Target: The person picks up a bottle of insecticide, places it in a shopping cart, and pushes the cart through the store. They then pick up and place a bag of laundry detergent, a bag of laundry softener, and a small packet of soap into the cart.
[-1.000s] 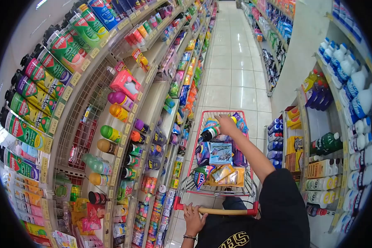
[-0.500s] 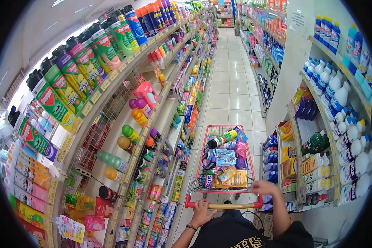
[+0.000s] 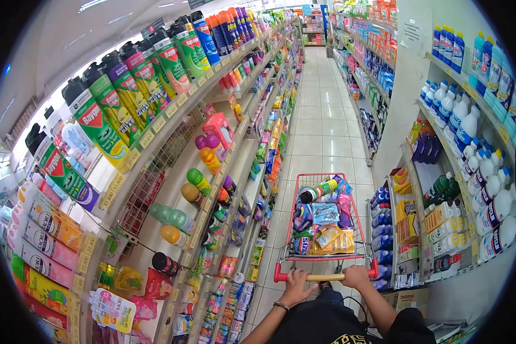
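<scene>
A small shopping cart with red trim stands in front of me, loaded with packaged goods. My left hand is closed over the left part of its tan handle, thumb pointing inward. Near the handle's right end, my right hand is wrapped round it in a fist. In the basket, a spray can with a black cap lies across the far end. Closer to me are a blue pouch, an orange-yellow pack and a dark pack with white lettering.
On the left, a long shelf carries spray cans, roll-on bottles and sachets. White bottles and blue-capped jugs fill shelves on the right. A tiled aisle runs straight ahead between them. A cardboard box sits low at right.
My right hand, raised above the handle's right end before, has come down and closed round it. The left hand stays on the handle. The cart appears slightly further right in view.
</scene>
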